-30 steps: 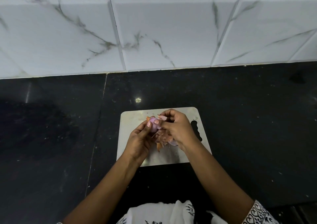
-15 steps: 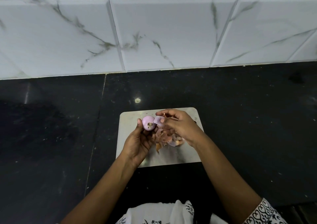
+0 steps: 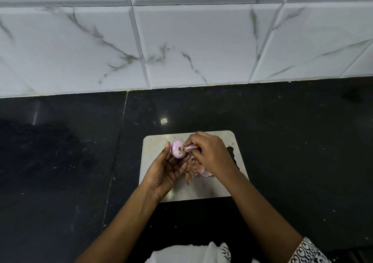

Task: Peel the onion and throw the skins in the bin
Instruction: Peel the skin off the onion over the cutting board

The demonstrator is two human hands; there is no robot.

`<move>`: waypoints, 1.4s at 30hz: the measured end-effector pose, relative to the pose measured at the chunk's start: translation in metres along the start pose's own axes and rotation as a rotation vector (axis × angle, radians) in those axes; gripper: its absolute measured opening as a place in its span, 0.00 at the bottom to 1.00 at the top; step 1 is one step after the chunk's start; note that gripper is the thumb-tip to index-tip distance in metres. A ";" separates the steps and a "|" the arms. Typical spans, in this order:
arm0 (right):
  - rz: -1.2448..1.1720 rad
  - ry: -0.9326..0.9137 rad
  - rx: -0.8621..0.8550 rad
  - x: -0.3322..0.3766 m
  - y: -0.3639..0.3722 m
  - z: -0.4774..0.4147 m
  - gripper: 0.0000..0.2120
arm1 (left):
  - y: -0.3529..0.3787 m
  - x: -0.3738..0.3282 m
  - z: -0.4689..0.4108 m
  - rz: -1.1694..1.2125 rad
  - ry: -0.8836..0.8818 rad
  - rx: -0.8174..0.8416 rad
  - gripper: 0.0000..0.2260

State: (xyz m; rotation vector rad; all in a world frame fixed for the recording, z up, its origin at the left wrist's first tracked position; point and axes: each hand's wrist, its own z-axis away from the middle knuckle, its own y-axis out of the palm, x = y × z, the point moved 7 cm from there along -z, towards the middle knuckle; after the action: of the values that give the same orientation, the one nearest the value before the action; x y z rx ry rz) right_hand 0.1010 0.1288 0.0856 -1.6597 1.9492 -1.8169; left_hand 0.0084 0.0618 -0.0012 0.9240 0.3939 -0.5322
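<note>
A small pink peeled onion (image 3: 176, 150) sits between the thumb and fingers of my left hand (image 3: 164, 171), its root end turned toward me. My right hand (image 3: 210, 154) pinches a thin strip of skin (image 3: 190, 147) that still hangs from the root end. Both hands hover over a steel cutting board (image 3: 153, 147). A heap of loose pink and brown skins (image 3: 194, 171) lies on the board under my right hand, partly hidden by it. No bin is in view.
The board lies on a black stone counter (image 3: 292, 141) that stretches to both sides. A white marble-tiled wall (image 3: 191, 41) rises behind it. White cloth (image 3: 187, 254) shows at the bottom edge.
My left hand has turned the onion so its root end faces me and its peeled surface shows. My right hand now pulls a strip of skin away to the right.
</note>
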 end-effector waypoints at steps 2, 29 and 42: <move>0.030 -0.025 0.016 0.001 0.000 0.000 0.02 | 0.001 -0.001 0.001 -0.028 -0.032 -0.012 0.17; 0.101 0.269 0.247 -0.028 0.026 0.023 0.25 | 0.002 -0.008 0.001 0.162 0.010 0.148 0.18; -0.471 0.488 0.078 -0.019 0.000 0.006 0.03 | 0.008 -0.018 0.000 -0.154 0.258 0.217 0.31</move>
State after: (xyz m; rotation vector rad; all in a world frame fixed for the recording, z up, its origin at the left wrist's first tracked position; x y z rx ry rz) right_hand 0.1131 0.1371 0.0719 -1.9123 1.6777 -2.6444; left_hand -0.0018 0.0705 0.0138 1.1835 0.6535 -0.6068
